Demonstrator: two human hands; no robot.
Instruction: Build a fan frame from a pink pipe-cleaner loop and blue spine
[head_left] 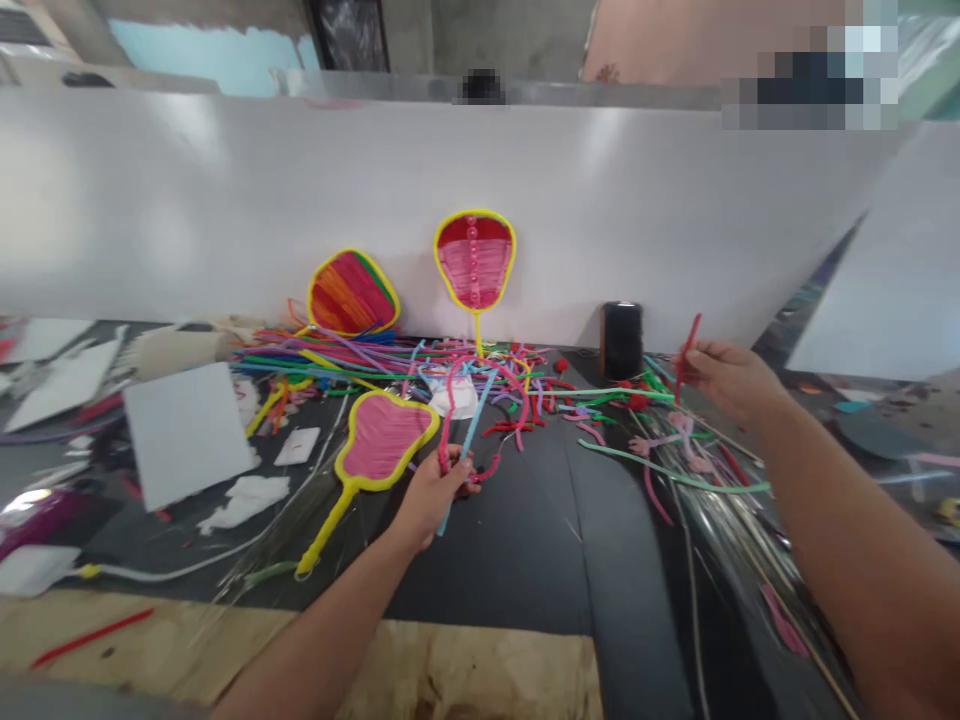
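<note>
My left hand (439, 490) is closed round a pink pipe cleaner loop (451, 400) and a light blue pipe cleaner (478, 425), just above the dark tabletop. The blue one slants through the fingers, with an end showing below them. Off to the right, my right hand (724, 375) pinches a short red pipe cleaner (688, 345), held nearly upright. Left of my left hand lies a pink fan with a yellow rim and handle (386, 440). Another pink and red fan with a beaded centre line (491, 265) stands against the white board.
A red and orange fan (352, 295) leans on the white board (225, 180). Loose pipe cleaners (360, 365) pile along its foot. A dark phone-like block (622, 340) stands at right. Metal wires (739, 530) lie below my right hand, and a glue gun (45, 515) at far left.
</note>
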